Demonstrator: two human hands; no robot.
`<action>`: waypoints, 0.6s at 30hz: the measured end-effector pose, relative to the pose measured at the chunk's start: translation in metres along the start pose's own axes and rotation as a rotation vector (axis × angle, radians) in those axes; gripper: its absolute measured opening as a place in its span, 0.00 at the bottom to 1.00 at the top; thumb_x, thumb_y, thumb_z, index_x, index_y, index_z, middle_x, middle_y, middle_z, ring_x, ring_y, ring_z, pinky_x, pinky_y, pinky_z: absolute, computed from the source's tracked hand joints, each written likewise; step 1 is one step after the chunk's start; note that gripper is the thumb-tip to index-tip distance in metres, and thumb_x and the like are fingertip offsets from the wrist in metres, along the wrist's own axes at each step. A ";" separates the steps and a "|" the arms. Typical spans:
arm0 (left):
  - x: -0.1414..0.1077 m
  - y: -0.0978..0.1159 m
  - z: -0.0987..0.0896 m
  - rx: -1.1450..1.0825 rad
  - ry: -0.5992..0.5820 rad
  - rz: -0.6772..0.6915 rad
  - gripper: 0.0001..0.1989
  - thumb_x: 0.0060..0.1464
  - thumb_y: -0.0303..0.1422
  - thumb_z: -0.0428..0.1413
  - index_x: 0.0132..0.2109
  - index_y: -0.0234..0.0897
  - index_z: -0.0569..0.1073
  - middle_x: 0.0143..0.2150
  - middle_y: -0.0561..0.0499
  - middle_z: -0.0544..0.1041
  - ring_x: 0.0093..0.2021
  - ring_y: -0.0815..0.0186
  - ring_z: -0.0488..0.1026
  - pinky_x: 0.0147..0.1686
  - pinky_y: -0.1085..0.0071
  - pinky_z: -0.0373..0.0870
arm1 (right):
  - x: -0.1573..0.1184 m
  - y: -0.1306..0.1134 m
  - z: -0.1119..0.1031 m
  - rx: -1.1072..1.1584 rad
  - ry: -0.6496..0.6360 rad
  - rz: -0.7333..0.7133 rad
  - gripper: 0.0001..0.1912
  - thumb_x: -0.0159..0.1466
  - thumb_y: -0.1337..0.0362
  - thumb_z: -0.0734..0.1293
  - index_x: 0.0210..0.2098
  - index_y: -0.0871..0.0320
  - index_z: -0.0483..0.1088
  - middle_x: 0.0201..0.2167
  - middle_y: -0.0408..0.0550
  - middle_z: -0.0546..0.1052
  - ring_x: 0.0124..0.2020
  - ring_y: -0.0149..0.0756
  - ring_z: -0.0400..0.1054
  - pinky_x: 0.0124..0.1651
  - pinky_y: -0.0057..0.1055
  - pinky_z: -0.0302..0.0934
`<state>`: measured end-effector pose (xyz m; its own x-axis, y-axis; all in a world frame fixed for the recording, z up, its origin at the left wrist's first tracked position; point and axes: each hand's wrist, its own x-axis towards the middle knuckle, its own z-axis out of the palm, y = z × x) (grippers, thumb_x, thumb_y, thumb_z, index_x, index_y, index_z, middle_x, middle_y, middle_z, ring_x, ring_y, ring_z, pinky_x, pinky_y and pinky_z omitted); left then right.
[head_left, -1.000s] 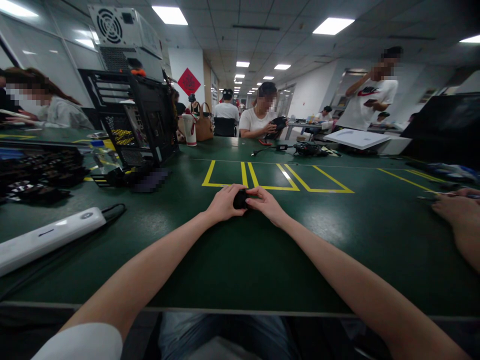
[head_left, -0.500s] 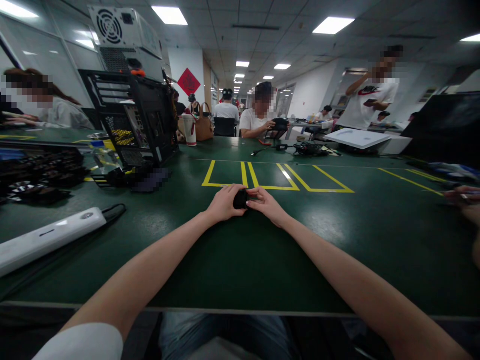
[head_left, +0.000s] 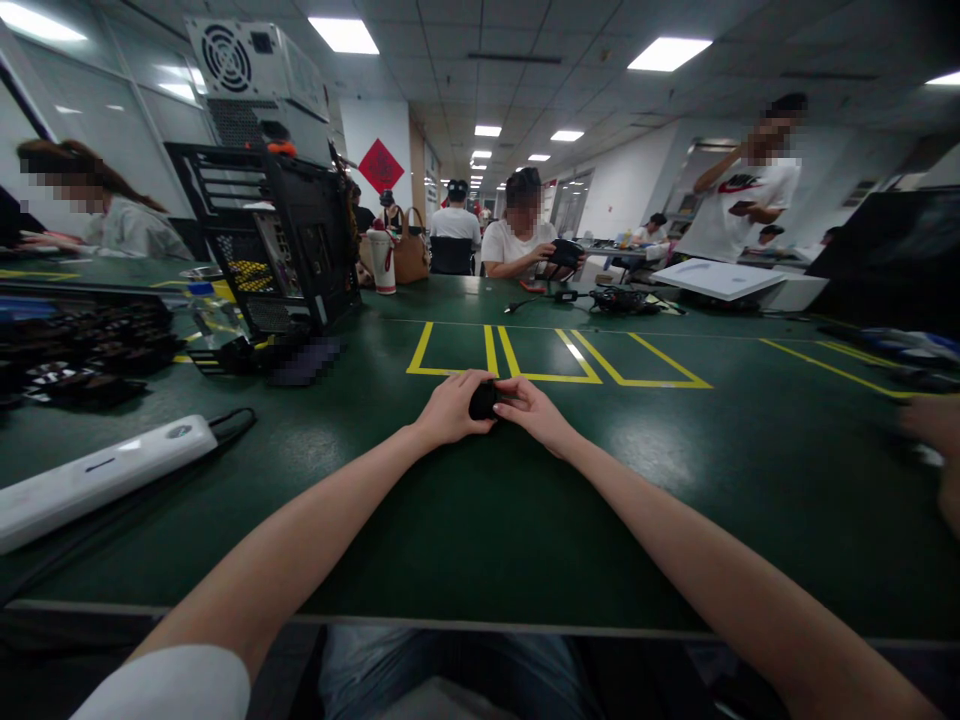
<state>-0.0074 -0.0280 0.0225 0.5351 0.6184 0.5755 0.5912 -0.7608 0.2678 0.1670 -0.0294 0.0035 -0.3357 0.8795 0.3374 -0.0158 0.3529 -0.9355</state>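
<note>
Between my two hands is a small black rounded object (head_left: 484, 400), its exact kind too dark to make out. My left hand (head_left: 453, 408) wraps round its left side, with the fingers over the top and the thumb below. From the right, my right hand (head_left: 529, 408) pinches at its edge with thumb and fingers. Both hands are low over the green table (head_left: 480, 520), just in front of the yellow tape outlines (head_left: 504, 376). My fingers hide much of the object's sides.
A white power strip (head_left: 112, 478) with a black cable lies at the left. Beyond it stand black parts (head_left: 97, 335), a bottle (head_left: 214, 315) and an open computer case (head_left: 281, 235). Cables (head_left: 622, 298) lie at the back. Another person's hand (head_left: 934, 425) is at the right edge.
My hands and the black object keep nearly the same pose. The view has shifted slightly. At the right edge, the other person's hand has moved and is blurred.
</note>
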 end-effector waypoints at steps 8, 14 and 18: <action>0.001 -0.002 0.002 0.004 0.013 0.001 0.29 0.39 0.35 0.58 0.50 0.39 0.58 0.47 0.49 0.66 0.47 0.60 0.64 0.46 0.62 0.62 | 0.002 -0.001 0.000 -0.039 0.063 0.050 0.15 0.51 0.64 0.66 0.39 0.56 0.63 0.40 0.45 0.68 0.38 0.32 0.67 0.45 0.37 0.61; 0.000 -0.001 0.001 0.003 0.002 0.000 0.29 0.40 0.35 0.58 0.50 0.39 0.58 0.47 0.49 0.66 0.47 0.60 0.64 0.45 0.62 0.62 | 0.000 -0.003 -0.002 -0.024 -0.018 0.030 0.16 0.51 0.66 0.66 0.40 0.56 0.63 0.42 0.45 0.68 0.42 0.33 0.66 0.50 0.37 0.57; 0.000 -0.001 0.001 -0.001 -0.004 -0.009 0.29 0.40 0.35 0.58 0.50 0.39 0.58 0.47 0.48 0.66 0.47 0.60 0.64 0.45 0.62 0.62 | -0.001 0.000 0.000 -0.008 0.018 0.027 0.15 0.50 0.64 0.67 0.37 0.55 0.62 0.40 0.44 0.68 0.39 0.31 0.67 0.47 0.37 0.60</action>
<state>-0.0072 -0.0273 0.0222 0.5322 0.6258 0.5702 0.5951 -0.7556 0.2737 0.1674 -0.0300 0.0037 -0.3192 0.8942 0.3139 0.0005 0.3314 -0.9435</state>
